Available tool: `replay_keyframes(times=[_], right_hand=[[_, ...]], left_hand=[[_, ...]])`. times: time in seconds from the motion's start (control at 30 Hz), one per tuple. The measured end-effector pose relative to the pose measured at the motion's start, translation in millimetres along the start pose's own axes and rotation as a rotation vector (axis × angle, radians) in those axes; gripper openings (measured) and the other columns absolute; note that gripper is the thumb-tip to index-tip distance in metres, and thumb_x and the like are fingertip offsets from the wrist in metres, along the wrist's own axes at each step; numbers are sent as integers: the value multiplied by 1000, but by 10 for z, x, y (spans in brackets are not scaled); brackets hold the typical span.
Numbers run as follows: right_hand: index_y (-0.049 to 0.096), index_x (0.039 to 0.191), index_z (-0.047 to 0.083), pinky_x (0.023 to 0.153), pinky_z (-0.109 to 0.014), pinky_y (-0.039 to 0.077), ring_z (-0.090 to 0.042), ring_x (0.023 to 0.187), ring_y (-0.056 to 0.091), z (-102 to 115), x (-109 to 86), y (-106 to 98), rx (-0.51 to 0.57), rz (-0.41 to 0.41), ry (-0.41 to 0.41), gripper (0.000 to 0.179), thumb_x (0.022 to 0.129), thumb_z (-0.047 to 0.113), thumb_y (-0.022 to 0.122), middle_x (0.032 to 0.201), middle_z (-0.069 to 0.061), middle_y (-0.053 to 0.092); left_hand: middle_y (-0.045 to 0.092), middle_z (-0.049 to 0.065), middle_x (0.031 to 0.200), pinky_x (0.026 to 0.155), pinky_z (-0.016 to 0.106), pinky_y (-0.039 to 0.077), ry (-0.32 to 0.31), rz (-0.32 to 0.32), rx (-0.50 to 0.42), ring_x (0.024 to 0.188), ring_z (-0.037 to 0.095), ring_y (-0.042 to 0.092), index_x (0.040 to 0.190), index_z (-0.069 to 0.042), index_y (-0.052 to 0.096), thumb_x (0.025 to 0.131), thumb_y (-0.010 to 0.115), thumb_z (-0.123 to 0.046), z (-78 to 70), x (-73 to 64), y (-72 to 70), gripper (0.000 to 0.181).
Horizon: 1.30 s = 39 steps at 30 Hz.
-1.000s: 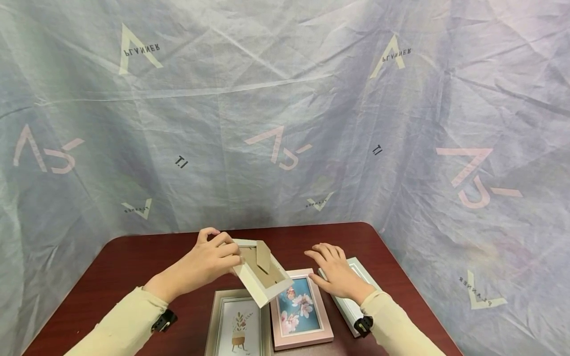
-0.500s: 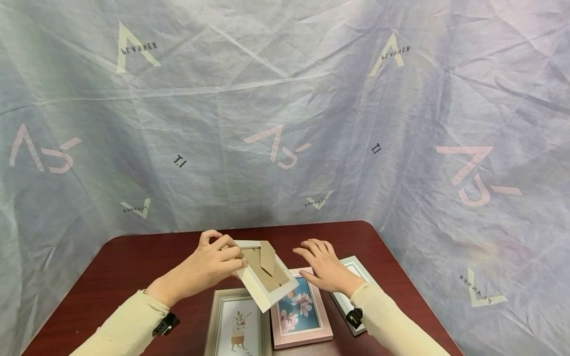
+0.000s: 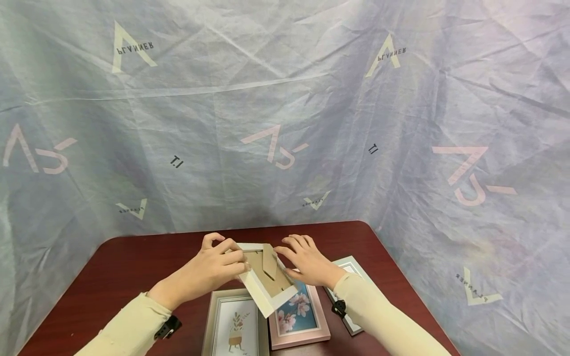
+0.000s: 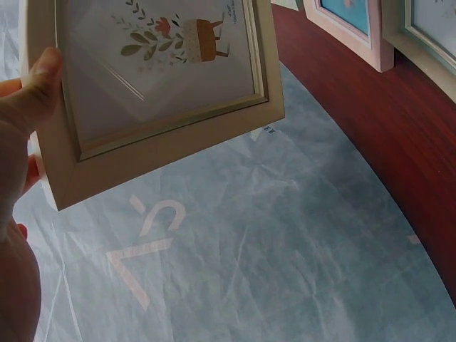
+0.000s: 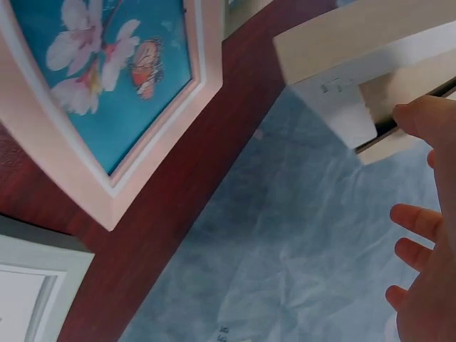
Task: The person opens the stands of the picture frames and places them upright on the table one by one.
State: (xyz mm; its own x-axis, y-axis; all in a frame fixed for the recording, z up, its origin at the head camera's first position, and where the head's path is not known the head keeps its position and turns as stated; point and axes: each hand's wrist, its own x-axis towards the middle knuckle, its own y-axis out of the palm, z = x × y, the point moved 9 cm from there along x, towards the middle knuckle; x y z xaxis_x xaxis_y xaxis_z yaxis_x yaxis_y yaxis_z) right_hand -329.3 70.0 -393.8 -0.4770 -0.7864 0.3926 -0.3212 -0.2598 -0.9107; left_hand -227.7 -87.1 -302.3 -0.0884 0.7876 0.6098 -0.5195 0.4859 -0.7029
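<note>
My left hand (image 3: 218, 264) grips a cream picture frame (image 3: 257, 296) by its left edge, thumb over the front border and fingers behind. The frame is tilted above the table, its brown back and folding stand (image 3: 269, 262) turned toward the head camera. On its front, in the left wrist view, shows a plant picture (image 4: 171, 43) in a pot on legs. My right hand (image 3: 307, 262) is at the frame's right side, palm down with fingers relaxed. In the right wrist view, one fingertip (image 5: 410, 117) is right at the stand's edge, while the other fingers hang apart from the frame.
Below lie a pink frame (image 3: 323, 326) with blossoms, a beige frame (image 3: 209, 326) with a plant picture to its left, and a pale green frame (image 3: 356, 264) under the right forearm. The dark red table (image 3: 133, 267) ends at a grey cloth backdrop (image 3: 267, 188).
My right hand has moved left from over the green and pink frames to the held frame's right edge. The held frame has shifted slightly right and down, still in my left hand.
</note>
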Motion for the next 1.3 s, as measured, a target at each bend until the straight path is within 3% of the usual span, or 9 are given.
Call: replay_keyframes(times=[0.13,0.6,1.3], right_hand=[[52,138,18,103,-52,31,-33,129,42,78,85,-35,-33,-34,-47,50,92,29,70,136,-15,47],[57,134,22,103,-50,34,-33,130,44,175,217,-66,-117,-47,-171,50,88,20,75,140,-14,48],[59,133,24,103,-48,37,-31,128,45,221,238,-61,-209,-65,-206,49,88,29,77,137,-10,51]], left_hand=[[58,-14,97,87,49,30,6,3,2,96,12,56,98,-23,66,91,55,-40,-20,3,12,21],[57,-14,96,88,49,30,32,27,44,95,12,54,99,-24,66,91,56,-38,-43,26,58,19],[56,-13,94,87,49,30,23,23,45,92,11,53,98,-23,65,92,55,-38,-43,-19,41,20]])
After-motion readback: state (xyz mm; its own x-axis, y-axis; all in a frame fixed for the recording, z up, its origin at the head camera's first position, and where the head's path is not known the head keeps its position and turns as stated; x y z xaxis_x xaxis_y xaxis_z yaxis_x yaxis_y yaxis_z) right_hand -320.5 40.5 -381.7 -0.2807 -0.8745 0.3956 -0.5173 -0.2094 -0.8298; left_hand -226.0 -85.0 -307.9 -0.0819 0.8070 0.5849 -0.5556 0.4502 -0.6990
